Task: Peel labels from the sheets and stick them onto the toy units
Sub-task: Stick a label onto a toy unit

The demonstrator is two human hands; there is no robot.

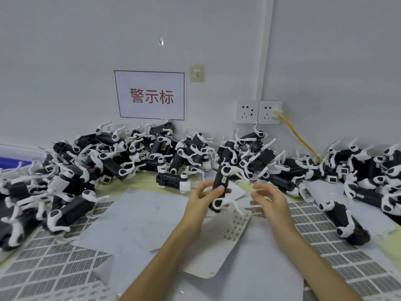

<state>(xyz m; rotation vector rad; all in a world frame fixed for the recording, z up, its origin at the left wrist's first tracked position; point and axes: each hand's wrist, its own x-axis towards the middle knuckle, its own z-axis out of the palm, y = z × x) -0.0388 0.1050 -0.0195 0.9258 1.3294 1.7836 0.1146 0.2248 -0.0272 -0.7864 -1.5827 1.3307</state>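
The right hand (269,203) is motion-blurred, and whether its grip pinches a label cannot be told. The left hand (202,199) has its grip closed round a black-and-white toy (219,186), held upright above a label sheet (235,227). More sheets (54,268) cover the worktop (140,180). A pile (130,153) of toys heaps against the grey wall (65,61), below a red-lettered sign (152,95) and two sockets (258,111), one with a yellow cable (299,137).

We are looking through one wide-angle head camera, facing forward and down, close above the left hand (202,199) and right hand (270,205); beyond them we are taking in the bench (138,181) and the wall (86,61).
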